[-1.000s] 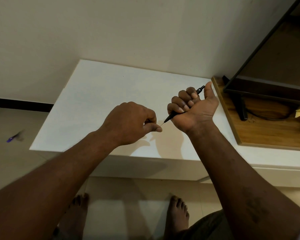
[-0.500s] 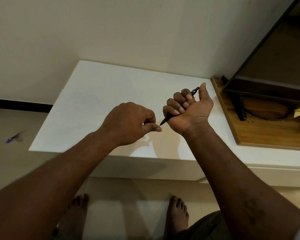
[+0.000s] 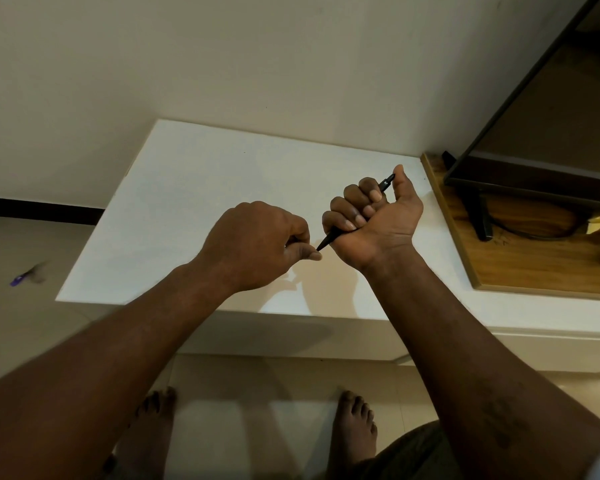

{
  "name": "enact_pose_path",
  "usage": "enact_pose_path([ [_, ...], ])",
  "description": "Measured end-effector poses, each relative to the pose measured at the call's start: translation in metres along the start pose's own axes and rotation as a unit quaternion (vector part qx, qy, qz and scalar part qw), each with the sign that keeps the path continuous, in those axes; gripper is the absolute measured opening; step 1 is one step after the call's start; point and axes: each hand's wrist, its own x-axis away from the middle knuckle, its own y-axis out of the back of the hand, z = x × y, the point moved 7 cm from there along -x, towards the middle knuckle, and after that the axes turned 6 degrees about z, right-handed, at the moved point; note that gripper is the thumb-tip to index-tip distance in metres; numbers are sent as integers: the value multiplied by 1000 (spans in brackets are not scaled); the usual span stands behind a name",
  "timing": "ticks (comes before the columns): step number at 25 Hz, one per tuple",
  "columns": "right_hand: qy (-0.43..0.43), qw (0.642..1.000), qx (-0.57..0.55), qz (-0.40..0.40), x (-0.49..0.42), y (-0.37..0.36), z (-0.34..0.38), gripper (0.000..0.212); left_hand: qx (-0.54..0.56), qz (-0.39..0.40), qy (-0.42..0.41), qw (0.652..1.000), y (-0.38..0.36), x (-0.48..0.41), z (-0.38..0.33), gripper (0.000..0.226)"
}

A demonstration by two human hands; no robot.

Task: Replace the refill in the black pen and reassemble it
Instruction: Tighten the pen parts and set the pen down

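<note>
My right hand is fisted around the black pen, thumb resting on its top end. The pen's pointed tip slants down-left out of the fist. My left hand is beside it, thumb and forefinger pinched together right at the pen's tip. Whether a refill sits between those fingertips is hidden. Both hands hover above the white table.
A wooden board lies at the table's right, carrying a dark screen on a black stand with a cable. A small purple object lies on the floor at left. My bare feet stand below the table edge.
My right hand has brought the pen left toward my left hand. The thin bit showing between pen tip and left fingers a second ago is no longer visible; tip and fingertips now meet.
</note>
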Motion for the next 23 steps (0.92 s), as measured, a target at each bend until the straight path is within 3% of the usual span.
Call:
enact_pose_path([
  [11, -4, 1000, 3, -7, 2, -3, -3, 58, -7, -28, -6, 1000, 5, 3, -1, 43],
  [14, -6, 999, 30, -38, 0, -2, -1, 58, 30, -42, 13, 999, 8, 2, 2, 45],
  [20, -59, 975, 176, -126, 2, 14, -3, 32, 88, -109, 36, 990, 25, 4, 6, 53],
  [23, -99, 975, 159, -118, 2, 14, -13, 28, 187, -165, 98, 963, 36, 5, 19, 34],
])
